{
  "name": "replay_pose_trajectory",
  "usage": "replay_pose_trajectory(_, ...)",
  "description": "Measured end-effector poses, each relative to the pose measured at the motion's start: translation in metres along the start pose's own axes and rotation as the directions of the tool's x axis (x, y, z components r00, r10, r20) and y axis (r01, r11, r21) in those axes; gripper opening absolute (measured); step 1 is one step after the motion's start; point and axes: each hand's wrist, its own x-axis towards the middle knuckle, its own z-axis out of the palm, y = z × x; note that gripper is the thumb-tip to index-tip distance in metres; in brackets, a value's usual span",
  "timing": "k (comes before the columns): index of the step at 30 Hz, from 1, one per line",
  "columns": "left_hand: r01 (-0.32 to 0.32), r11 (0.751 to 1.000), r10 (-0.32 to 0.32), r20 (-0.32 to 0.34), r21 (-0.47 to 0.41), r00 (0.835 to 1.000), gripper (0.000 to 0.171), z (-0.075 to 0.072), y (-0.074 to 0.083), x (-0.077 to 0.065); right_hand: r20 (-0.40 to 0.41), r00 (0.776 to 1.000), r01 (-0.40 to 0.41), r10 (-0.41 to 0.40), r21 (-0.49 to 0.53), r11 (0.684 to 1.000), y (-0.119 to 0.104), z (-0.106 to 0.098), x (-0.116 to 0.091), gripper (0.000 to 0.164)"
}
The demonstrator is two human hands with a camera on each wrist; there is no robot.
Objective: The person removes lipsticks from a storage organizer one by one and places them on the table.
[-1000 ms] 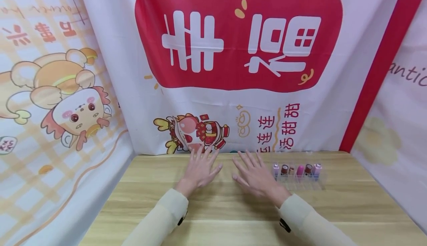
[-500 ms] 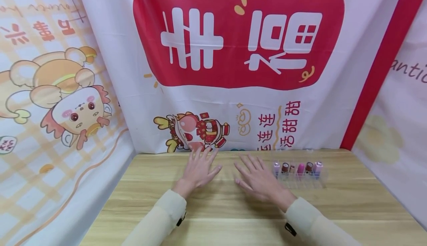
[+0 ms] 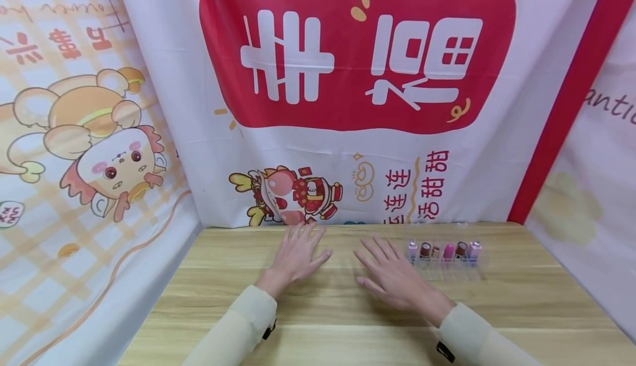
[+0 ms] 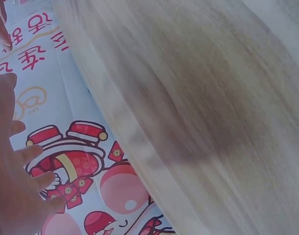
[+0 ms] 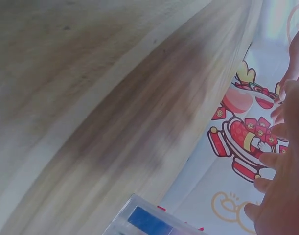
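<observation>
Both hands are empty: the left hand (image 3: 295,254) and the right hand (image 3: 395,275) are held out over the wooden table (image 3: 318,344), fingers straight and spread; whether the palms touch the wood I cannot tell. The clear box (image 3: 447,274) is on the far right part of the table, just beyond the right hand's outer side and close to the hanging cloth (image 3: 184,106). The likeliest mishap, I judge, is a knock: a careless swing to the right could bring that hand's edge against the box, whose see-through walls are easy to misjudge, and slide or tip it towards the cloth. Small, narrow tubes like these would probably roll if spilled. Counted, there are two hands, one box and six tubes in a row inside it: two purple tubes (image 3: 474,251), two dark tubes (image 3: 461,250), one smaller brown tube (image 3: 435,252) and one pink tube (image 3: 449,252).
</observation>
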Motion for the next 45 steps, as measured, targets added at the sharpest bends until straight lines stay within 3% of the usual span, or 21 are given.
replay_pose_trajectory(5, -0.018, 0.999, 0.019, 0.012, -0.041, 1.0, 0.07, 0.001, 0.003, -0.002, -0.019, 1.0, 0.02, -0.02, -0.001, 1.0, 0.002, -0.001, -0.01, 0.063)
replay_pose_trajectory(13, -0.077, 0.995, 0.075, -0.038, -0.059, 0.996, 0.069, 0.009, 0.005, -0.001, -0.024, 0.999, 0.025, -0.025, 0.019, 1.0, 0.006, -0.002, -0.027, 0.062)
replay_pose_trajectory(26, -0.097, 0.993, 0.097, 0.002, -0.066, 0.995, 0.068, 0.001, 0.019, -0.002, 0.01, 1.0, 0.014, -0.015, 0.07, 0.997, 0.015, -0.001, -0.045, 0.058)
replay_pose_trajectory(35, -0.109, 0.99, 0.112, 0.019, -0.091, 0.994, 0.07, 0.004, 0.029, 0.003, -0.058, 0.997, 0.06, -0.056, 0.075, 0.995, 0.022, -0.005, -0.054, 0.047)
replay_pose_trajectory(45, -0.095, 0.988, 0.099, 0.031, -0.124, 0.995, 0.068, 0.005, 0.04, 0.005, -0.064, 0.996, 0.064, -0.058, 0.102, 0.993, 0.026, -0.008, -0.067, 0.04)
